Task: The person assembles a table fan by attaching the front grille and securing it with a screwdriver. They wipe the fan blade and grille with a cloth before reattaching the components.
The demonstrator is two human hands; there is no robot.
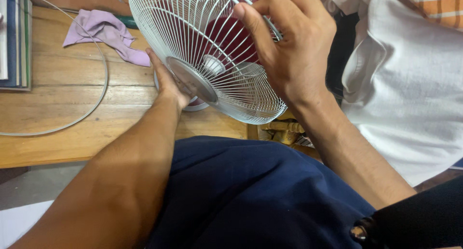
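Head view: white wire fan guard [212, 51] sits upper centre, tilted, hub disc facing lower left. Left hand [169, 85] cups the hub side from below-left, fingers wrapped on it; right hand [289, 46] pinches rim wires at upper right. Both touching; loose ring [99, 61] lies left on wooden table [72, 138].

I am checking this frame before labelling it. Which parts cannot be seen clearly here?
- Fan grille: its top is cut off by the upper edge of the head view.
- Left hand: fingers hidden behind the grille.
- Thin ring on the wooden table: its left part runs past the frame edge.
- Right hand: fingertips partly out of frame.
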